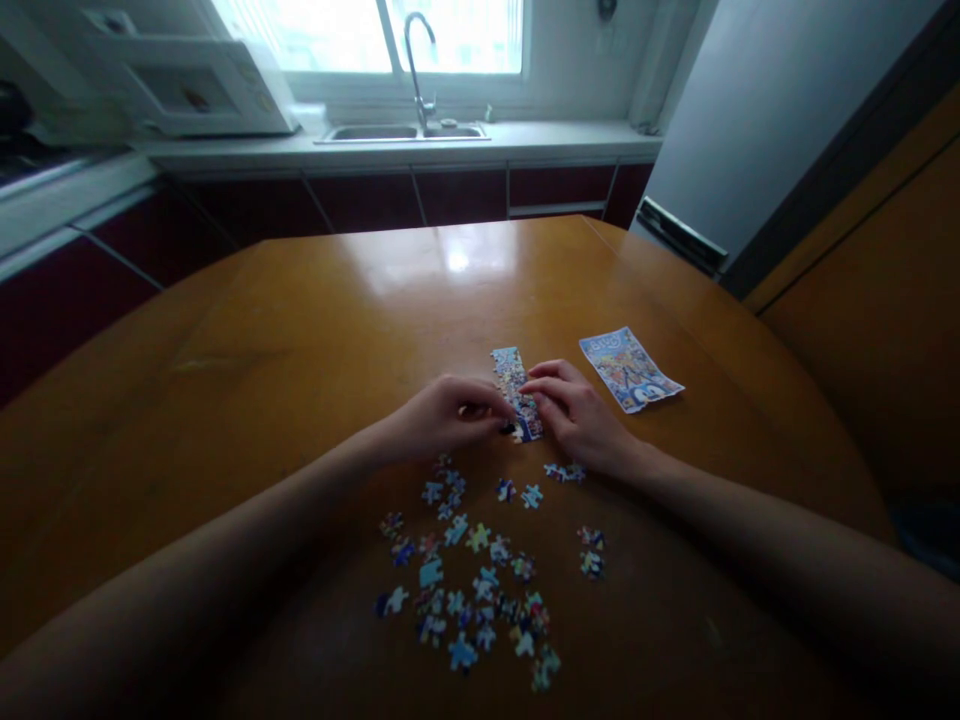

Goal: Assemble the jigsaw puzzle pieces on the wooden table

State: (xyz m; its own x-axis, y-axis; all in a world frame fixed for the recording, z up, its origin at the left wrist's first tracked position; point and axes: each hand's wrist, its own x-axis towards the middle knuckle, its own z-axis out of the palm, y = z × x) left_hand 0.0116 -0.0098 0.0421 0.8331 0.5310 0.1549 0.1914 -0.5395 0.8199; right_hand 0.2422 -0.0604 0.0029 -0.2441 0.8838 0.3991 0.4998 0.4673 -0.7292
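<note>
A partly joined jigsaw puzzle (510,372) lies as a narrow upright strip on the wooden table, between my two hands. My left hand (457,412) is at its lower left edge, thumb and forefinger pinched on a dark puzzle piece (508,427). On the strip's right side rests my right hand (574,410), its fingers stretched over the joined pieces and touching them. Many loose puzzle pieces (480,590) are scattered nearer to me. A small joined group of pieces (564,472) lies just below my right hand.
A printed picture sheet (631,370) lies to the right of my right hand. The wooden table (300,320) has angled far corners. Beyond it stand a counter with a sink (375,133) and tap (416,70), a white microwave (202,90), and a refrigerator (780,110) at the right.
</note>
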